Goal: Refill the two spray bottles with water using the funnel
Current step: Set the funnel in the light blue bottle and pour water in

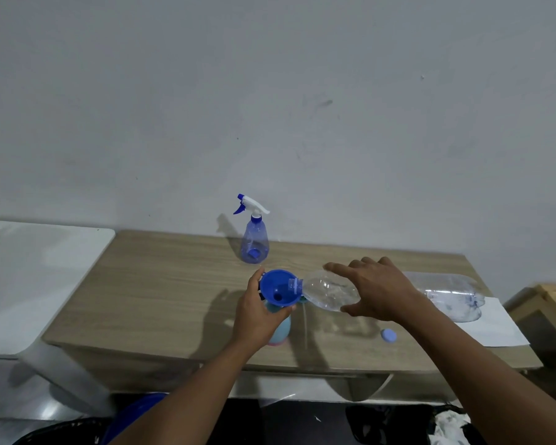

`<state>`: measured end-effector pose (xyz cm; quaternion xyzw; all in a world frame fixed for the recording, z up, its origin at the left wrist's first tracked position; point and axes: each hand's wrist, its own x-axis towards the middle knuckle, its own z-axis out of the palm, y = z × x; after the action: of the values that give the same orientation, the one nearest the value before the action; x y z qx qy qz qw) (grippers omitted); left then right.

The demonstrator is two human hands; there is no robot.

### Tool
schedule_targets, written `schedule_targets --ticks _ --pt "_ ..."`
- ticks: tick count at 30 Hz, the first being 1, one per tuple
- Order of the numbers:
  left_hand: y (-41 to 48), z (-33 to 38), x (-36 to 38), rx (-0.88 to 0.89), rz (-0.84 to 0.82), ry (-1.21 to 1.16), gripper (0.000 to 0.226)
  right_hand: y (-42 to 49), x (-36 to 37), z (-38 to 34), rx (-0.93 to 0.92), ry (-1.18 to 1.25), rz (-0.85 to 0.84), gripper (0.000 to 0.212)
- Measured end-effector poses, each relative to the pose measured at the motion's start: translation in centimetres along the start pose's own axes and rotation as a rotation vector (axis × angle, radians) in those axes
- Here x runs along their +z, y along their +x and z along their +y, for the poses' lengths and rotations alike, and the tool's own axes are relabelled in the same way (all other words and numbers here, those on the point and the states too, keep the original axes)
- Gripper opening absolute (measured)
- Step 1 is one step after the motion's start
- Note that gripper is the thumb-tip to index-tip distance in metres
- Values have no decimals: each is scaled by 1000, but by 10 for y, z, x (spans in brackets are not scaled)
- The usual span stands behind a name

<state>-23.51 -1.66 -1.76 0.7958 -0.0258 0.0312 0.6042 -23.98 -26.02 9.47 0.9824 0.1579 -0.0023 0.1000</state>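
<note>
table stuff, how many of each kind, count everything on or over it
spray bottles: 2 (blue one with trigger, pale one under the funnel)
clear water bottles: 2 (tipped in right hand, lying on its side)
funnel: 1
loose cap: 1
paper sheet: 1
total: 7

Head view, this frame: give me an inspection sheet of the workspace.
Surface: light wood-grain table against a grey wall.
Job's things: blue plastic funnel seated in a pale blue bottle; clear plastic water bottle tipped mouth-first into the funnel; blue-tinted spray bottle upright behind.
Clutter: small blue cap, second clear bottle lying on white paper.
Grips: left hand steadies funnel; right hand holds water bottle.
Cables: nothing seen.
Surroundings: white table left.
</note>
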Motion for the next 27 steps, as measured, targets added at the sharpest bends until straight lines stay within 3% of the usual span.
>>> schedule_targets --ticks 15,22,27 --pt "1 -2 1 4 16 19 98 -1 1 3 -6 -1 5 86" --pt "1 -3 2 -2 14 19 98 -16 22 8 68 359 -12 84" --pt "0 -2 2 -2 11 13 97 -20 40 14 134 770 191 86"
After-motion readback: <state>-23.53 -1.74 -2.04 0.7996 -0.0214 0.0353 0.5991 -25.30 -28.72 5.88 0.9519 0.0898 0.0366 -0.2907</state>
